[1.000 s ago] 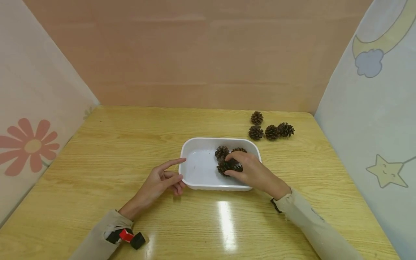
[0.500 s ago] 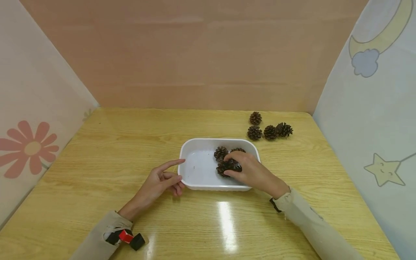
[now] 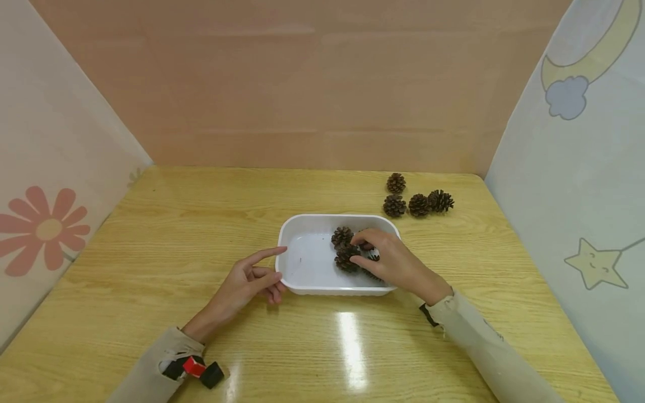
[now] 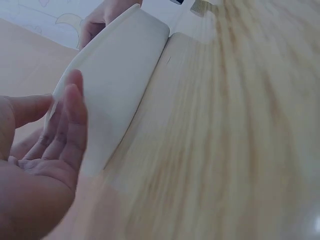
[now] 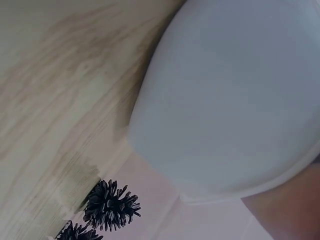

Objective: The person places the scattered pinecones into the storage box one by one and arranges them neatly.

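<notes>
A white rectangular tray [image 3: 312, 268] sits on the table with several brown pine cones [image 3: 346, 258] gathered in its right half. My left hand [image 3: 249, 285] is at the tray's left end, its index finger and thumb touching the rim, the other fingers beside the outer wall. Over the right half of the tray is my right hand [image 3: 390, 260], thumb and index finger apart. It is just right of the front pine cone and partly covers the cones behind it. In the right wrist view, the tray's outer wall [image 5: 225, 100] hides most of that hand.
Several more pine cones [image 3: 395, 205] lie on the wooden table [image 3: 201, 224] beyond the tray's back right corner. An orange-brown back panel [image 3: 322, 84] and decorated side panels enclose the table. A red and black block piece [image 3: 194, 366] is on the left cuff.
My right hand has shifted slightly right and back, its fingers off the front pine cone, which shows more fully. My left hand stays at the tray's end.
</notes>
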Demonstrator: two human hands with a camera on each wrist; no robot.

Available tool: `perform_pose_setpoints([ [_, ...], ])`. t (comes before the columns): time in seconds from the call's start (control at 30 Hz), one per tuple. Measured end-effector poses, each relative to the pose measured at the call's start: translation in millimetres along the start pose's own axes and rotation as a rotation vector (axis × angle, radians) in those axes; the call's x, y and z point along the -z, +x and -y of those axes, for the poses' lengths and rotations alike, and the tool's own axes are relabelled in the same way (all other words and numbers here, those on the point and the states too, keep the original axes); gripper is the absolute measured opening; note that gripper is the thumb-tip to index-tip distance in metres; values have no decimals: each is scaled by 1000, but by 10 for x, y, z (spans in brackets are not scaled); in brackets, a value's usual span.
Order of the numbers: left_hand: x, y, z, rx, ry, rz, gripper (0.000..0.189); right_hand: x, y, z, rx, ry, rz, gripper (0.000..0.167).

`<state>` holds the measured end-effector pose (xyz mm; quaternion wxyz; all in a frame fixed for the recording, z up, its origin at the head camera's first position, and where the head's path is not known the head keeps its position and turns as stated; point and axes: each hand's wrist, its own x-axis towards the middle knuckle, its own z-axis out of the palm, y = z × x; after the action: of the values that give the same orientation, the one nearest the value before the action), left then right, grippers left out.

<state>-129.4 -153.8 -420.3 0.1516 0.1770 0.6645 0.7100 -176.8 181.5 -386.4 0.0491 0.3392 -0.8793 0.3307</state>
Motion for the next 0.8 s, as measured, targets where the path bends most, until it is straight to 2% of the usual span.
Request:
perform_pose_setpoints([
  [0.23,-86,-19,4,73,-114,-58,59,12,5,-20,1,2,-17,28],
  [0.4,-86,-21,16,46,-123,-77,60,71,28,-43,18,-14,-40,25],
  [0.57,-58,-10,23,24,-108,-82,58,199,33,-85,-20,-45,-59,24],
  [0.8,-53,-3,19,12,-81,-81,56,430,20,-218,-25,-110,-181,23],
])
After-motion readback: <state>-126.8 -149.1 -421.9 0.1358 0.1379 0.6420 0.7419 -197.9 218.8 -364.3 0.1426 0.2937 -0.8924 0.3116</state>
